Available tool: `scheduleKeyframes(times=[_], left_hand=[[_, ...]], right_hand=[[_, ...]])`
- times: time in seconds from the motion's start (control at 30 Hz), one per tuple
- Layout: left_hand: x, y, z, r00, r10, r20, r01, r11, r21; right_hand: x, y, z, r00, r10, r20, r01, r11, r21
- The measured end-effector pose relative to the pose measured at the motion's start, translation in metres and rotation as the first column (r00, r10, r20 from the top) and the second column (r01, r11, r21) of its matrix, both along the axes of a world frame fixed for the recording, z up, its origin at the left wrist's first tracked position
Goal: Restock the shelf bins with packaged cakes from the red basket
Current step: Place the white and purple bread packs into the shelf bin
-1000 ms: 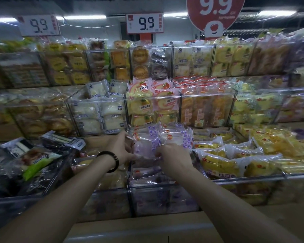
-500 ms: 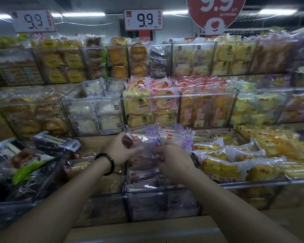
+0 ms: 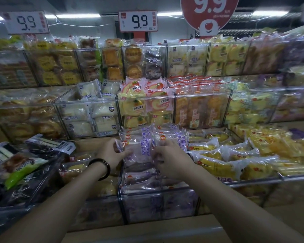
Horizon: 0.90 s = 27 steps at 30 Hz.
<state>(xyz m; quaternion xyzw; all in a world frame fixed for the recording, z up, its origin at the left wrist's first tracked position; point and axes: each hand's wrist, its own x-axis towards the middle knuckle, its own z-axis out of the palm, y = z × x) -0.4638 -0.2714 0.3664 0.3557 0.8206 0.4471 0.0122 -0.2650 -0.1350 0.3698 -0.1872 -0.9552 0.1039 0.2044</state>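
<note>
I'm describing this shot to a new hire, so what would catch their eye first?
The left hand and right hand grip purple packs over the centre front bin. A big red 9.9 sign hangs top right, white 9.9 cards to its left. Yellow packs pile up at right.

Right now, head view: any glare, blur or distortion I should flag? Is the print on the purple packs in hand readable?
Head view: ceiling strip lights blown out; glare streaks on the clear bin fronts; straight edges bow from the wide lens; far left and right margins smeared; centre sharp, print on the purple packs held by left hand and right hand readable.
</note>
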Motion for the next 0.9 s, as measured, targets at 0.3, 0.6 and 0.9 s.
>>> scheduleKeyframes(times=[0.3, 0.6, 0.9], left_hand=[[0.002, -0.01, 0.013, 0.997, 0.021, -0.071, -0.03, 0.992, -0.119], [0.068, -0.091, 0.012, 0.978, 0.041, -0.202, -0.019, 0.994, 0.11], [0.109, -0.248, -0.137, 0.978, -0.001, 0.21, 0.009, 0.999, -0.038]], right_hand=[[0.016, -0.018, -0.011, 0.975, -0.094, -0.201, 0.094, 0.996, -0.01], [0.024, -0.088, -0.029, 0.946, 0.1, -0.31, -0.143, 0.983, -0.119], [0.0, -0.202, -0.146, 0.94, 0.282, -0.192, -0.34, 0.814, -0.471]])
